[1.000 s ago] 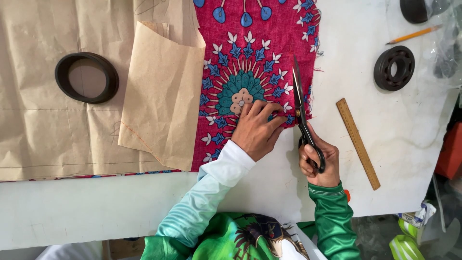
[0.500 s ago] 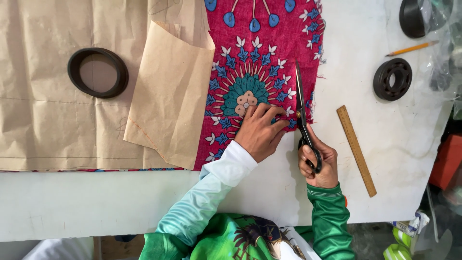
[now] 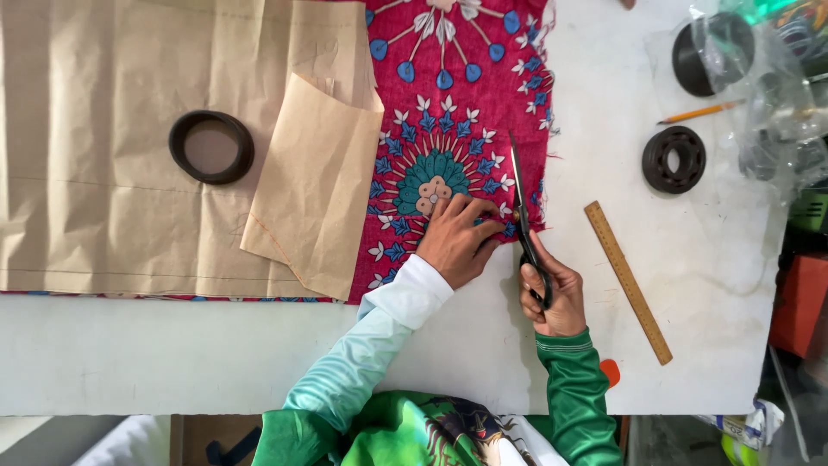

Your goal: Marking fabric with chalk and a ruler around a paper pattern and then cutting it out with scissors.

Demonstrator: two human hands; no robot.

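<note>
A red cloth (image 3: pixel 457 112) with blue and white flower print lies on the white table (image 3: pixel 172 354), mostly under brown pattern paper (image 3: pixel 112 129). My left hand (image 3: pixel 455 239) presses flat on the cloth near its lower right corner. Black-handled scissors (image 3: pixel 523 216) sit in my right hand (image 3: pixel 552 289), fingers through the handles. The blades point away from me and run along the cloth's right edge, just right of my left fingertips.
A black ring (image 3: pixel 211 146) rests on the paper. A folded paper flap (image 3: pixel 315 185) overlaps the cloth. To the right lie a wooden ruler (image 3: pixel 627 280), a black bearing-like ring (image 3: pixel 674 159), a pencil (image 3: pixel 700 111), a dark round object (image 3: pixel 699 59) and clear plastic (image 3: pixel 776 103).
The scissors have crept slightly farther up the cloth's right edge. My left hand stays pressed on the cloth. The view has drifted a little.
</note>
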